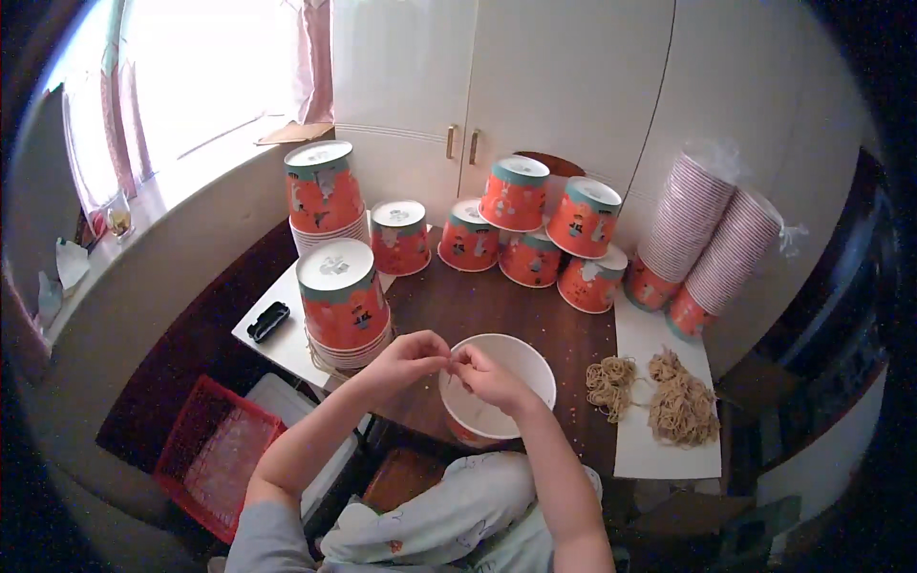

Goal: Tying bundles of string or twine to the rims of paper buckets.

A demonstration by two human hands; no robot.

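Note:
My left hand [413, 359] and my right hand [489, 379] meet fingertip to fingertip, both closed in a pinch. Whatever lies between the fingers is too small to make out. Directly below them an open paper bucket [527, 368] stands upright, white inside, at the near edge of the brown table. Just left of my left hand is a stack of upside-down orange and green buckets [346, 310], with tan cord around its lower rims. To the right of my right hand, tan cord lies in a small bundle [609, 384] and a larger tangled heap [683, 406].
Several upside-down buckets [531, 258] line the table's back, some piled on others. Another stack [325, 196] stands at back left. Two tall wrapped stacks [690, 215] lean at the right. A black tray-like object [268, 323] lies at left, above a red basket [181, 449].

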